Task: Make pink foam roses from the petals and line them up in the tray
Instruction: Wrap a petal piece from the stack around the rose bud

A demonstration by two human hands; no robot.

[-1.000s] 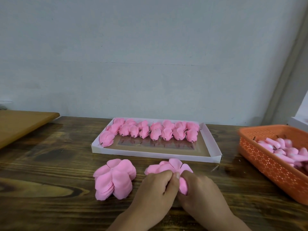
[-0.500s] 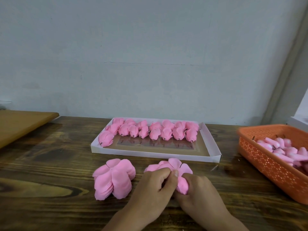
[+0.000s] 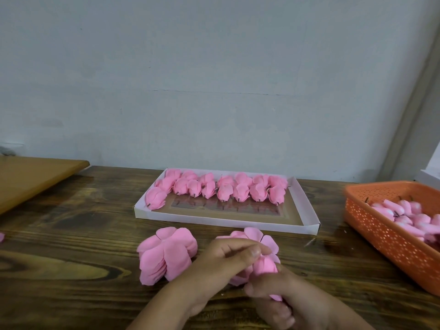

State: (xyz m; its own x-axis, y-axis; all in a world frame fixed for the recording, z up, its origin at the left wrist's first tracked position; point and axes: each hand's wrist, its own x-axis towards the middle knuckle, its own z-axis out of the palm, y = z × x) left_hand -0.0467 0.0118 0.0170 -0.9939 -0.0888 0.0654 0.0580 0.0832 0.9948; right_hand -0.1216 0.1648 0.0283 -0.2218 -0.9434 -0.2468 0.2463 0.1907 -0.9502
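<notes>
While our left hand (image 3: 221,260) pinches petals at its fingertips, our right hand (image 3: 281,296) curls round a half-made rose (image 3: 263,266), bud poking above its fingers. Petal stack (image 3: 166,254) sits just left of the left fingers; tray (image 3: 307,210) of finished roses (image 3: 221,188) lies beyond them.

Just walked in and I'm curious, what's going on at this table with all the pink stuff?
A person is making pink foam roses. Both hands work one flower: the right hand grips the rose being formed, while the left hand pinches a petal onto it. Two stacks of loose petals lie on the wooden table. Finished roses fill the back of the white tray; an orange basket sits at the right.
</notes>
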